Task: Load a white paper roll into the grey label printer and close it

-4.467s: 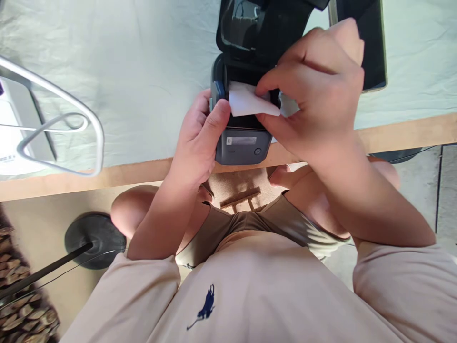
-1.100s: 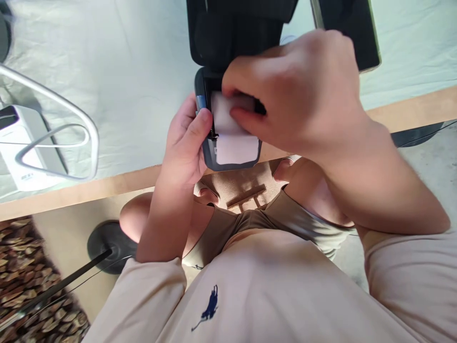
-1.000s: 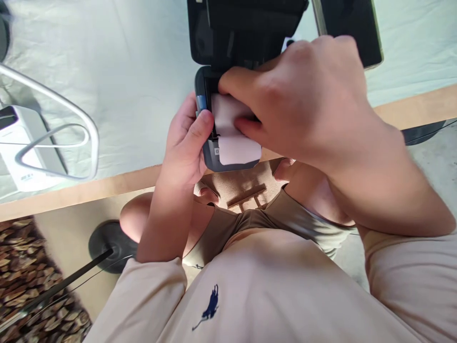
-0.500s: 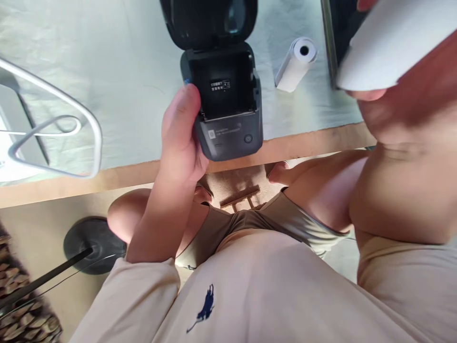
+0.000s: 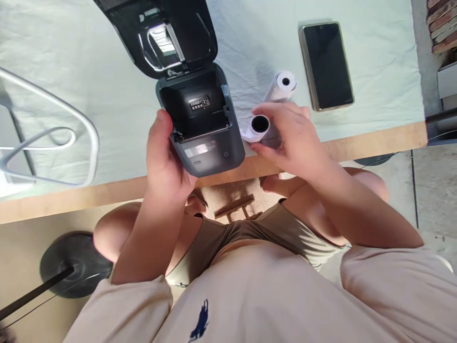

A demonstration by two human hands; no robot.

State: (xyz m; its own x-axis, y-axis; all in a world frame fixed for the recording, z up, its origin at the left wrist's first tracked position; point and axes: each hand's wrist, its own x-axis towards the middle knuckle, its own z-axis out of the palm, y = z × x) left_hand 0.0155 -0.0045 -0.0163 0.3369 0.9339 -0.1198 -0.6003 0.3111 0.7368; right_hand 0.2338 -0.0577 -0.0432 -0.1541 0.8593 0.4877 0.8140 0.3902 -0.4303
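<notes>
A dark label printer (image 5: 205, 143) with its lid (image 5: 167, 33) swung up is gripped at its left side by my left hand (image 5: 166, 162). Its inner bay shows a small white printed label and no roll. My right hand (image 5: 293, 136) is closed around a roll of white paper (image 5: 251, 135) with a black core, just right of the printer; the roll's far part is covered by my fingers. Behind that hand a second white paper roll (image 5: 280, 86) with a dark core hole lies on the table, its near end partly hidden.
A smartphone (image 5: 328, 66) with a dark screen lies on the cloth-covered table (image 5: 246, 28) to the right. At left a white cable (image 5: 85, 133) loops over a pale device (image 5: 10, 143). The table's wooden edge (image 5: 385, 138) runs in front of me.
My right hand came down from the upper right, close to the camera, to beside the printer with the paper roll. The printer shifted left and tilted in my left hand. The phone is now uncovered.
</notes>
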